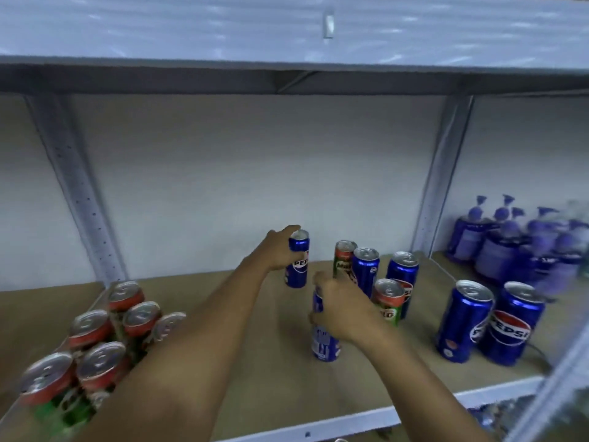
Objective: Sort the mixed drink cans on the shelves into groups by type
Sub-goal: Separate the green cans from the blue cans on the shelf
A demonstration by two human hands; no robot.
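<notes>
My left hand (280, 250) grips a blue Pepsi can (298, 261) and holds it just above the brown shelf board (274, 387). My right hand (341, 309) grips a second blue Pepsi can (323, 342) that stands nearer the front. Behind my right hand is a mixed cluster: two green Milo cans (344, 256) (389, 301) and two blue Pepsi cans (366, 269) (404, 266). At the right two Pepsi cans (463, 320) (511, 323) stand side by side. Several green Milo cans with red tops (105, 339) are grouped at the left.
Purple pump bottles (516, 244) fill the neighbouring bay at the right, past a grey upright post (443, 173). Another slanted post (76, 186) stands at the left. An upper shelf (287, 68) hangs overhead. The shelf's white front edge (366, 419) runs below my arms.
</notes>
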